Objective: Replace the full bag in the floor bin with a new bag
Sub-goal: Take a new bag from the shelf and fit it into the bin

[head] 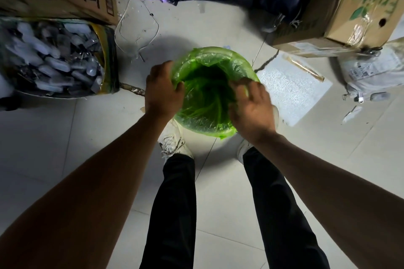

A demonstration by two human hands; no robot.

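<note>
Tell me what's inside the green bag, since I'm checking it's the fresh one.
Only crumpled green plastic shows inside the green bag; no rubbish is visible. The left hand and right hand hide parts of its sides, and the bin beneath is covered.

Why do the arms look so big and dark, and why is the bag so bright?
Head view: the wide lens stretches the arms near the edges and bends the cardboard box; dim light leaves them shadowy; the green bag glows as light passes through it; the right hand is slightly motion-blurred, the left hand sharper.
</note>
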